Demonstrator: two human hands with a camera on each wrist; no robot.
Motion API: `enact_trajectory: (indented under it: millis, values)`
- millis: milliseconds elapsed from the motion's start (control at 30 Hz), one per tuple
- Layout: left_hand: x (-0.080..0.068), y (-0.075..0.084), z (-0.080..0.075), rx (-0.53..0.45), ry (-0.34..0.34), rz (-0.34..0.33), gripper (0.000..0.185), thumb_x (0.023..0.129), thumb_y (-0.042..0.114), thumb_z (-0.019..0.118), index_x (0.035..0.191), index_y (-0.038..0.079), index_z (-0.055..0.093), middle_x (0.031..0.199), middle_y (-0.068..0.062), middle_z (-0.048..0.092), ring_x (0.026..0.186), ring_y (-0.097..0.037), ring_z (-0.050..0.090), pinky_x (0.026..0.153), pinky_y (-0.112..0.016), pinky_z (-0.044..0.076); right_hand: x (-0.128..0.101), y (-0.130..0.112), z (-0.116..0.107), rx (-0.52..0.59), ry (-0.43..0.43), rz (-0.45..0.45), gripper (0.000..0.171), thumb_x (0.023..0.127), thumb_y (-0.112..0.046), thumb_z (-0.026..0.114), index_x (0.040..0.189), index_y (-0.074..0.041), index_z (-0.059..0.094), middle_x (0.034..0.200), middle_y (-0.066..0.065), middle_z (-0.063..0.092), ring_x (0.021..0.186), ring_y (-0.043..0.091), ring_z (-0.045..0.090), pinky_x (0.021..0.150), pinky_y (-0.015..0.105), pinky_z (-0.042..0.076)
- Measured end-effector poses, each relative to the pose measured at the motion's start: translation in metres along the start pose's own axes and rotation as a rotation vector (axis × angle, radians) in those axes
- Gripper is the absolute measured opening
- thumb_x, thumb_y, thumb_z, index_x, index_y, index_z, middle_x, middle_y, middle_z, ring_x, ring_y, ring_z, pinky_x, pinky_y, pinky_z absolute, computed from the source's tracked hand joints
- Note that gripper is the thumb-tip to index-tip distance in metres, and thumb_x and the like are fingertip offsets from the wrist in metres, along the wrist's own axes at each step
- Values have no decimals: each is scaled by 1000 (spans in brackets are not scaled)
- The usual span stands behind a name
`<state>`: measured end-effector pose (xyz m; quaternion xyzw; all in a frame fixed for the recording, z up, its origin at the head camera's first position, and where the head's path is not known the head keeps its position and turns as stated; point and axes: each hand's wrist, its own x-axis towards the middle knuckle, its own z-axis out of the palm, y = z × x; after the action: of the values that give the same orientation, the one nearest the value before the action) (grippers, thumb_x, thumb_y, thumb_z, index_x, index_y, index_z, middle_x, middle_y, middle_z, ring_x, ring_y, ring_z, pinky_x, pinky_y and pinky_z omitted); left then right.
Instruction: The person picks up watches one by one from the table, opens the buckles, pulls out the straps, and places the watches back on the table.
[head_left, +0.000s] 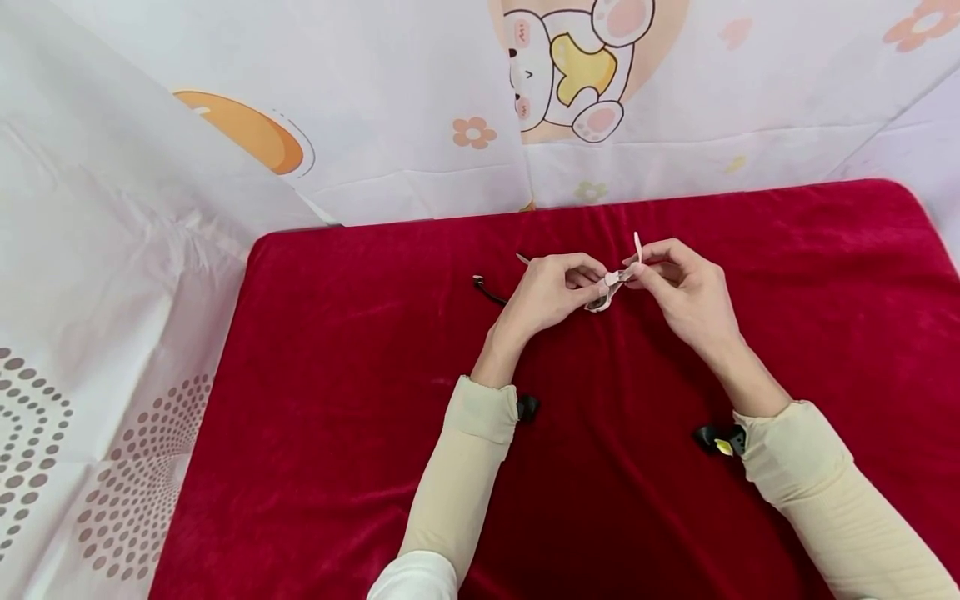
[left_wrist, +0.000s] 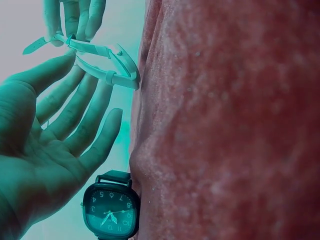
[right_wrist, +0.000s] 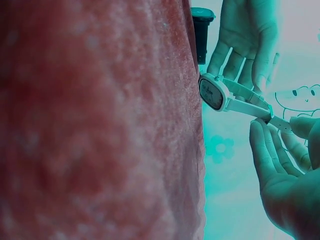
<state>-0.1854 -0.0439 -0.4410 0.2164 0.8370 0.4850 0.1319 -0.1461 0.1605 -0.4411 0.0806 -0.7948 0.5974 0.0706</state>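
A pale wristwatch (head_left: 597, 306) is held just above the red cloth between both hands; its face shows in the right wrist view (right_wrist: 212, 93). Its strap (left_wrist: 90, 47) is bent into a loop, with one end passing through the buckle area. My left hand (head_left: 546, 293) pinches the strap near the buckle between thumb and fingers. With thumb and fingertips, my right hand (head_left: 693, 292) pinches the strap's free end, which stands upward. A black square wristwatch (left_wrist: 110, 211) lies on the cloth beside my left hand, which mostly hides it in the head view.
Red velvety cloth (head_left: 337, 358) covers the table. Behind its far edge hangs a white curtain (head_left: 390, 100) printed with a cartoon animal and flowers. More curtain (head_left: 97, 275) hangs on the left. Small dark cameras (head_left: 528, 407) sit at both wrists.
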Motion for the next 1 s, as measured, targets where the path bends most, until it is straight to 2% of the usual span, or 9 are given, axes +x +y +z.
enact_trajectory:
  millis: [333, 600, 767, 1000]
  values:
    - [0, 1, 2, -27, 15, 6, 16, 93, 17, 72, 108, 11, 72, 92, 4, 71, 82, -4, 66, 76, -16, 53, 0, 1, 0, -19, 2, 7, 18, 94, -6, 69, 110, 1, 66, 95, 4, 74, 77, 5, 71, 71, 14, 51]
    - [1, 4, 5, -40, 33, 26, 13, 92, 17, 73, 103, 11, 73, 89, 4, 71, 80, -4, 66, 74, -17, 54, -1, 1, 0, -48, -2, 14, 16, 95, -10, 69, 108, -3, 67, 93, 10, 73, 78, 6, 71, 72, 15, 51]
    - [0, 4, 6, -53, 54, 47, 10, 92, 17, 73, 101, 11, 73, 88, 3, 71, 78, -4, 66, 72, -18, 54, 0, 1, 1, -46, -6, 2, 16, 93, -6, 70, 108, 0, 67, 92, 11, 73, 76, 5, 71, 71, 14, 51]
    - [-1, 4, 5, -70, 74, 63, 10, 92, 14, 73, 101, 10, 73, 89, 2, 71, 78, -5, 66, 73, -18, 54, -3, -31, 5, -32, -15, -1, 14, 92, 3, 68, 105, 8, 65, 92, 18, 71, 74, 8, 71, 70, 13, 52]
